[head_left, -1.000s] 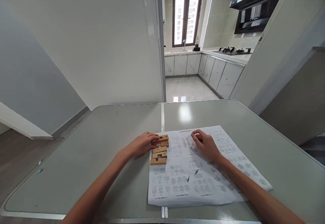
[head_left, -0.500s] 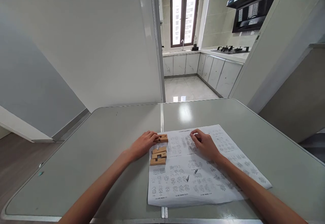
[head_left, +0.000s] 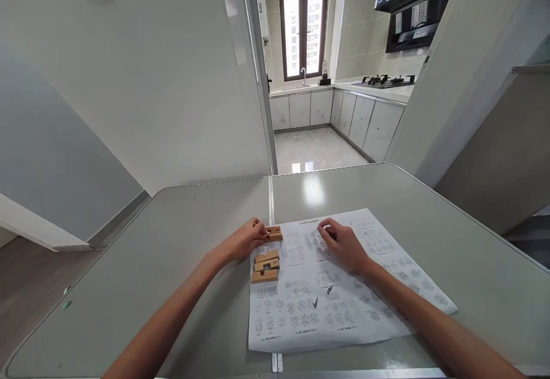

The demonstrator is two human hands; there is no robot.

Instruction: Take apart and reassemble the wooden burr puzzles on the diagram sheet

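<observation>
While three notched wooden blocks (head_left: 260,265) lie on the printed sheet (head_left: 301,307) atop the worktop (head_left: 210,213), the right hand's grip (head_left: 344,244) curls narrow above that sheet, well to their right. Just beyond them, the left hand's grip (head_left: 244,238) holds the left end of the farther blocks (head_left: 274,236), which project rightward from it.
</observation>
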